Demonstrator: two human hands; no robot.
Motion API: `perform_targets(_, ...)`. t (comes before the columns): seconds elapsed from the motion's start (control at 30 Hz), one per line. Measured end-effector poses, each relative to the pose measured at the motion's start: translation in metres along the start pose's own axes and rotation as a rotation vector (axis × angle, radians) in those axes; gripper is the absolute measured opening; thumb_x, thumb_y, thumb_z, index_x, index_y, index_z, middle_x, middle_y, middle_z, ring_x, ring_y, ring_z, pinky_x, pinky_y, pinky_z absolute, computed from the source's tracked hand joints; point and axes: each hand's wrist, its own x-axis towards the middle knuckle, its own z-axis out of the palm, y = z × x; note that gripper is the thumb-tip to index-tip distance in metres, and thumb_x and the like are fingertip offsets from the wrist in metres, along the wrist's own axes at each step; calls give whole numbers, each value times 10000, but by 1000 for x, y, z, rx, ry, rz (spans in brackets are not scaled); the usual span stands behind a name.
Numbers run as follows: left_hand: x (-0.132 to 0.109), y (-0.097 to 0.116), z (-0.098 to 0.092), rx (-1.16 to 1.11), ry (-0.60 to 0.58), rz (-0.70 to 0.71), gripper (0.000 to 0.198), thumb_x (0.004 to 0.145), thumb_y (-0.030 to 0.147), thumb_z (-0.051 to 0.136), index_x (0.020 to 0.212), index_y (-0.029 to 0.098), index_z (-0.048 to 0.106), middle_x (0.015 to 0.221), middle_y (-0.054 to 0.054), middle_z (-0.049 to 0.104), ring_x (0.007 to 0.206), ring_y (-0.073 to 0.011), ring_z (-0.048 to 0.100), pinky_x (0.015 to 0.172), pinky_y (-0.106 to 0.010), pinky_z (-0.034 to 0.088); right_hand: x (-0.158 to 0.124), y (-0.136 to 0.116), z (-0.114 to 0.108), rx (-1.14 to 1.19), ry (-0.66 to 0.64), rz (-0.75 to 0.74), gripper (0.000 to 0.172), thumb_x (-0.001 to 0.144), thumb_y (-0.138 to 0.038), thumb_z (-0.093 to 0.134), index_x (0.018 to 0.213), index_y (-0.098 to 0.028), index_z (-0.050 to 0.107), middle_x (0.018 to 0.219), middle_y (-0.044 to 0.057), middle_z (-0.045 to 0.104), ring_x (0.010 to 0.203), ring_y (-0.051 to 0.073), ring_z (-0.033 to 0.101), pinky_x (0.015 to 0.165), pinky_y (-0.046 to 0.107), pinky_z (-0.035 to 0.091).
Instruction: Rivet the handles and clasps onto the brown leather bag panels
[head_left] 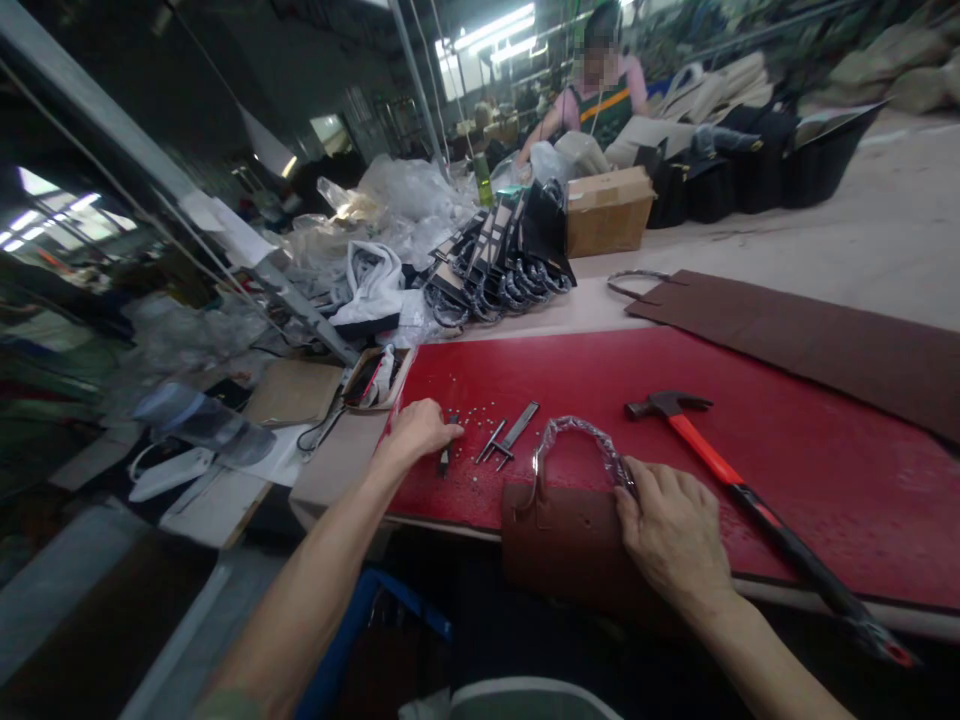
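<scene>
Three risks noted: scatter, slip and scuffing

The right end of the handle (576, 424) is pinched between the thumb and fingers of the right hand (671, 530). Beneath it, the brown panel (559, 550) is draped over the front edge of the red board (585, 370); if that hold were eased, the panel could be pulled down by its own weight. The left hand (422, 428) is curled, its thumb laid over the dark tool (448, 452); whether the tool is gripped cannot be told. Loose bits (480, 421) are strewn alongside and could be swept away, or scuff the leather if trapped beneath it. Two punches (519, 429) could be knocked among them. Farther right, the hammer (709, 452) is left with its shaft overhanging the edge and could be tipped off by a bump.
</scene>
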Motion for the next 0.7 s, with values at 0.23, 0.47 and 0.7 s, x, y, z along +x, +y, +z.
perform_targets(0.23,3,-14,26,-111,-179,-25,232,685,318,754,559,168,631,501,-36,604,513,-166,576,504,-244,355,-2,-3,-4,55,-55,51,325,958,-286,503,1239,-141,576,1054,112,622,962,271,493,872,395,327)
perform_targets(0.47,-13,-28,32,-589,-195,-26,239,788,377,612,700,165,543,595,-23,642,544,-150,627,529,-224,495,-3,-7,-8,82,-79,101,330,939,-280,526,1236,-149,587,1052,107,615,967,271,477,878,396,319)
perform_targets(0.7,-76,1,40,-1597,-80,20,523,566,352,879,927,150,559,748,-6,698,621,-175,693,587,-285,600,-4,-7,-8,122,-79,94,334,937,-276,521,1240,-147,579,1070,106,613,987,266,472,892,395,312)
